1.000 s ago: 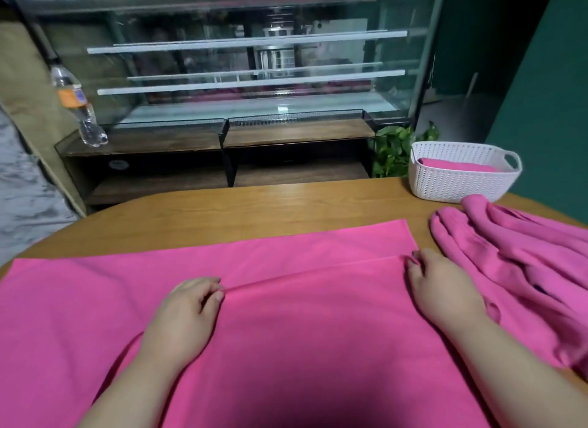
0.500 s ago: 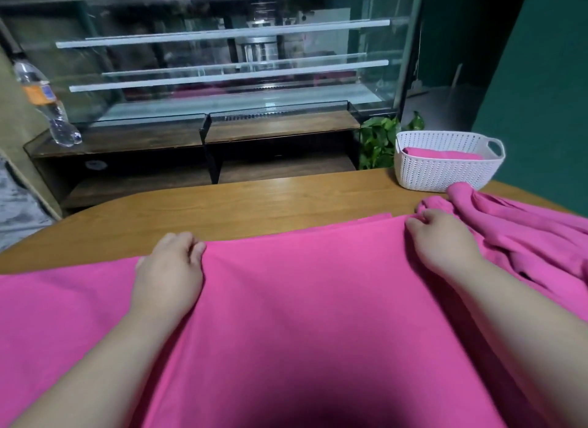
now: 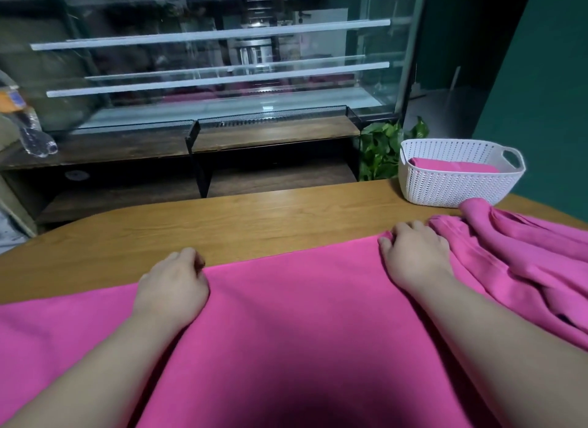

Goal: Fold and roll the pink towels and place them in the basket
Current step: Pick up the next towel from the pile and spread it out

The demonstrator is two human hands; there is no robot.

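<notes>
A pink towel (image 3: 286,316) lies spread over the near part of the wooden table (image 3: 254,217), folded over on itself. My left hand (image 3: 173,284) grips its far edge near the middle, fingers curled. At the far right corner of the same edge, my right hand (image 3: 413,255) holds the towel with curled fingers. A heap of crumpled pink towels (image 3: 525,262) lies just right of my right hand. The white plastic basket (image 3: 445,189) stands at the table's far right with one folded pink towel (image 3: 455,166) inside.
Beyond the table stands a glass display case (image 3: 222,77) over dark wooden shelves. A plastic bottle (image 3: 28,131) rests on the shelf at far left. A green plant (image 3: 381,150) sits left of the basket. A bare strip of tabletop runs along the far side.
Both hands carried the towel's near edge forward over the lower layer until it reached the far edge. The lower layer no longer shows beyond the fold.
</notes>
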